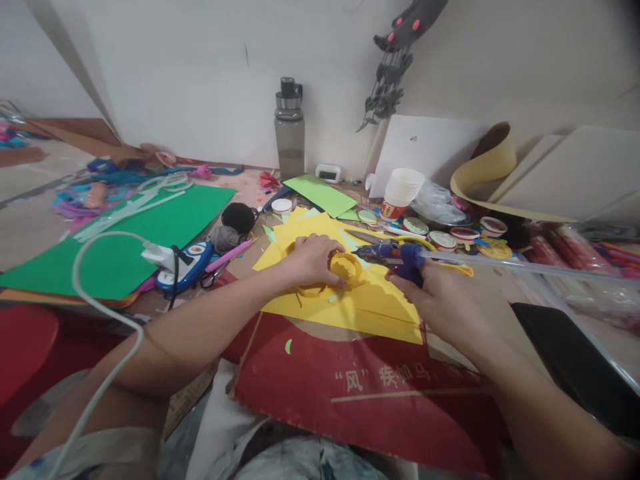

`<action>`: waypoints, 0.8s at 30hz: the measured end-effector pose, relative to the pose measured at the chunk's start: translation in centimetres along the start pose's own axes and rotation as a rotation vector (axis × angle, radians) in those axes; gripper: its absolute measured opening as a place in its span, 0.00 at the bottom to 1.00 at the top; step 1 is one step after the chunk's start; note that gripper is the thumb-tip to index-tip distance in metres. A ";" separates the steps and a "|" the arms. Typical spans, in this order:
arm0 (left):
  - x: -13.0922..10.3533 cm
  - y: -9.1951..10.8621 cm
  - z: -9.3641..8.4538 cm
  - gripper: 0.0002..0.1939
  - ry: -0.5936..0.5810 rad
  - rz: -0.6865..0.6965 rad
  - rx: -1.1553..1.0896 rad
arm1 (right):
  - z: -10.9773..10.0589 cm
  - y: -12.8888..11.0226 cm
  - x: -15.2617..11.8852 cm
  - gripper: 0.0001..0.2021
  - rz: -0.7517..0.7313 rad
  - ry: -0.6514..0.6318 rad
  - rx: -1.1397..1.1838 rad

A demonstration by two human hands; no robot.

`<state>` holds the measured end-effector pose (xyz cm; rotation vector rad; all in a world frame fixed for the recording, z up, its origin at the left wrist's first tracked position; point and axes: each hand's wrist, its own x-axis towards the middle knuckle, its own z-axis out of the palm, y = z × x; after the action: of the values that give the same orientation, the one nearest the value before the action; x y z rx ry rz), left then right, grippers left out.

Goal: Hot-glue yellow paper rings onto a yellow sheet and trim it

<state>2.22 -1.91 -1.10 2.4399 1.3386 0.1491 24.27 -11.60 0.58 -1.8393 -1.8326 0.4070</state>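
Note:
My left hand [315, 261] is closed on a small round yellow piece [346, 268], holding it over yellow paper sheets [385, 317]. In my right hand [425, 283] is a blue glue gun [400, 257], its nozzle pointing left, close to the round yellow piece. A long clear glue stick [490, 264] runs out of the gun's back to the right. More yellow paper parts lie under my left hand, partly hidden by it. The sheets rest on a red cardboard piece [370, 400].
Green sheets [100, 267] and a blue power strip [185, 265] with a white cable lie left. A bottle [290, 137], paper cups [403, 190], scissors [367, 237] and several round lids stand or lie behind. A black phone [570, 367] is at right.

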 end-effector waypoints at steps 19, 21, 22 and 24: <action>0.2 -0.3 0.2 0.37 -0.015 0.032 0.018 | 2.8 -0.4 -0.2 0.17 -0.111 -0.055 -0.351; 0.1 -0.2 0.0 0.36 -0.019 0.032 0.019 | 3.0 -0.5 -0.1 0.17 -0.106 -0.067 -0.313; 0.0 -0.1 0.0 0.36 -0.019 0.030 0.018 | 3.0 -0.6 -0.1 0.17 -0.099 -0.076 -0.298; -0.1 0.0 -0.1 0.34 -0.020 0.028 0.017 | 3.2 -0.7 0.0 0.17 -0.088 -0.098 -0.264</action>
<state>2.19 -1.94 -0.96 2.4680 1.3033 0.1209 21.93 -11.15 -1.63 -1.9294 -2.1105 0.2351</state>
